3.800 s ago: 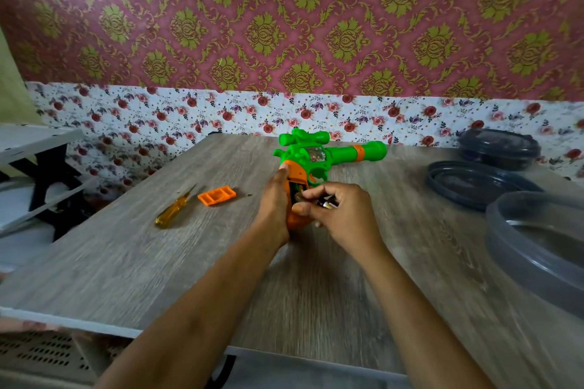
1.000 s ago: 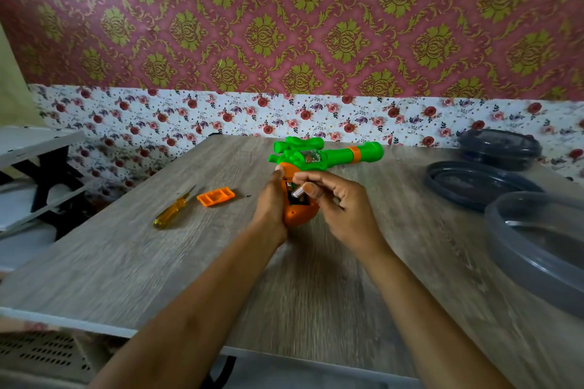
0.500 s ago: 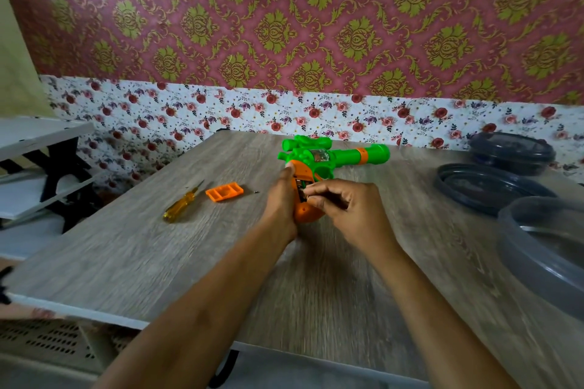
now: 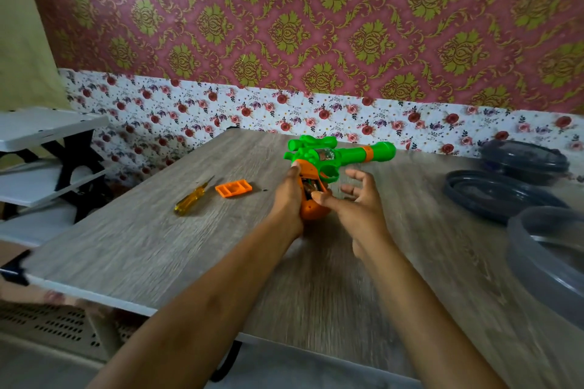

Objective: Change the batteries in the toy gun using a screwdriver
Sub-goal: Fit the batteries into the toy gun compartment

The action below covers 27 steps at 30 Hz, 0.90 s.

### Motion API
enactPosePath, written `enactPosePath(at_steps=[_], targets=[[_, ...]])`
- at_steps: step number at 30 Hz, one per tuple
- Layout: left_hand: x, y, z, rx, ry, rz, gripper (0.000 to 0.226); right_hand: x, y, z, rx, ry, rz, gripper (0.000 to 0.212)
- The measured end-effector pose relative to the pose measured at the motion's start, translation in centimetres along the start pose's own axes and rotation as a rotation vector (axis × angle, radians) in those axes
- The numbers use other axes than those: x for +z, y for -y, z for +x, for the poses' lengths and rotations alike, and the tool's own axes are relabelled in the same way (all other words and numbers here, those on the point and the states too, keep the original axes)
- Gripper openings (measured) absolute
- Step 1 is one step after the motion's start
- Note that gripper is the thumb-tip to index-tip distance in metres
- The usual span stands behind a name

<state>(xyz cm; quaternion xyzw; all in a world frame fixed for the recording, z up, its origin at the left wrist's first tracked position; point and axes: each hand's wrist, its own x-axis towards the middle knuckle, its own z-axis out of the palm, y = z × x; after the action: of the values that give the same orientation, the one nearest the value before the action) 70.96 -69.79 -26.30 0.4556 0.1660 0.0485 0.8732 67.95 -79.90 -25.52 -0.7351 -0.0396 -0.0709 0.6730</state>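
A green toy gun [image 4: 344, 155] with an orange grip stands on the wooden table [image 4: 158, 246], barrel pointing right. My left hand [image 4: 289, 196] grips the orange handle from the left. The battery bay in the handle is uncovered, with a battery [image 4: 311, 188] showing inside. My right hand [image 4: 357, 202] is beside the handle, fingers spread, its thumb tip touching the bay. An orange battery cover [image 4: 234, 188] and a small screw [image 4: 264, 190] lie to the left. Further left lies a yellow-handled screwdriver [image 4: 192, 197].
Dark plastic containers sit at the right: a lidded tub [image 4: 524, 159], a round lid [image 4: 496, 196] and a large grey bowl [image 4: 550, 259] near the right edge. A white shelf unit [image 4: 41, 148] stands left of the table. Patterned wall behind.
My right hand has opened its fingers and drawn slightly away from the handle; earlier it was pinching a battery at the bay. The left hand still grips the gun.
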Motion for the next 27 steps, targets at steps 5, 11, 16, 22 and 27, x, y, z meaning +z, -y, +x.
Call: enactPosePath(at_steps=[5,11,16,22,27], targets=[[-0.1,-0.1,-0.1,-0.004,-0.006,-0.013,0.041,0.9,-0.8,1.6,0.352,0.082,0.158,0.087],[0.1,0.4,-0.7,0.046,-0.028,0.122,0.048,2.0,-1.9,1.8,0.375,0.035,0.234,0.066],[0.2,0.3,-1.0,0.089,-0.032,0.155,0.052,1.5,-2.2,2.0,0.359,0.061,0.268,0.068],[0.3,0.4,-1.1,0.139,-0.040,0.245,0.048,0.6,-1.2,2.1,0.275,0.136,0.296,0.020],[-0.1,0.4,-0.7,0.164,-0.049,0.262,0.039,-0.1,-1.4,2.3,0.293,0.242,0.307,0.008]])
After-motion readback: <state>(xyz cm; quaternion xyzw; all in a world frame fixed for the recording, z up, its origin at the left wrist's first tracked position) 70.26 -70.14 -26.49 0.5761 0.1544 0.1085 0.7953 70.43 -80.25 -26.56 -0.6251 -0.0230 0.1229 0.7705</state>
